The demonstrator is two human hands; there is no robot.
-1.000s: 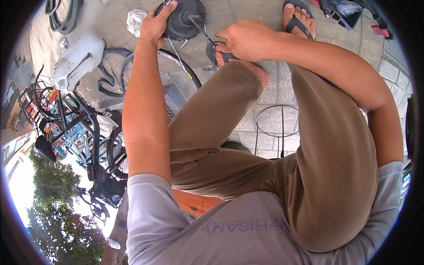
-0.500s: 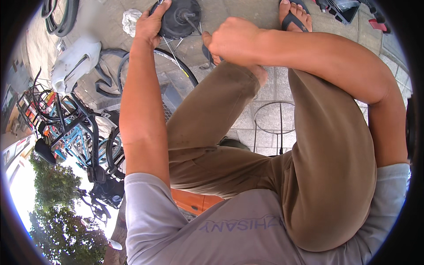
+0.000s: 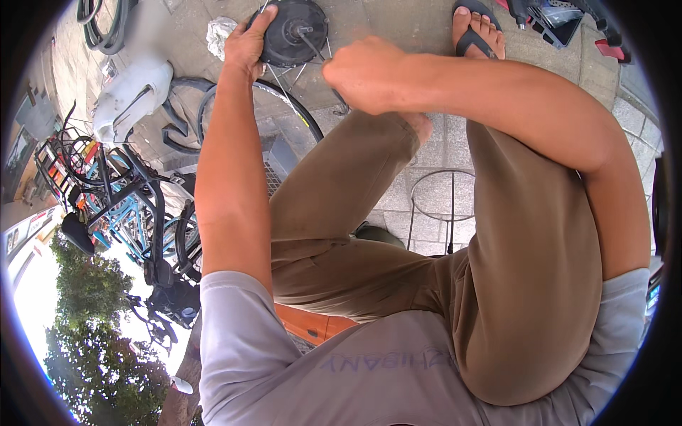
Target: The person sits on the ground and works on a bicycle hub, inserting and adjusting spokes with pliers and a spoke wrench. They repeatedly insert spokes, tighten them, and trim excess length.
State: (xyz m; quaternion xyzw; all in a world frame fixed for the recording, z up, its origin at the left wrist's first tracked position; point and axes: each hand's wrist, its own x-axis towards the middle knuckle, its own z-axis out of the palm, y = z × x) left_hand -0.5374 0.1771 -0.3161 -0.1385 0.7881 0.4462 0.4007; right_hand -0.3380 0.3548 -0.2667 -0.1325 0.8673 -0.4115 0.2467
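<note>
A black round wheel hub [image 3: 295,34] with a metal axle at its centre is at the top of the view. Thin silver spokes [image 3: 290,91] hang from its lower edge. My left hand [image 3: 247,44] grips the hub's left rim, thumb over the face and the other fingers mostly hidden. To its right, my right hand [image 3: 369,72] is closed in a fist, slightly blurred at the knuckles. A thin dark rod or cable [image 3: 311,44] runs from the axle toward this fist. What the fist holds is hidden.
A tyred wheel rim [image 3: 305,117] lies below the hub, near a grey-white plastic cover [image 3: 131,99]. Black tyres [image 3: 106,28] are at the upper left, parked bicycles [image 3: 128,206] at the left. A wire ring stand [image 3: 444,192] is between my legs; tools [image 3: 558,21] lie upper right.
My right fist has moved a little left and down, closer to the hub. My left hand keeps its grip on the hub. The whole view has shifted slightly.
</note>
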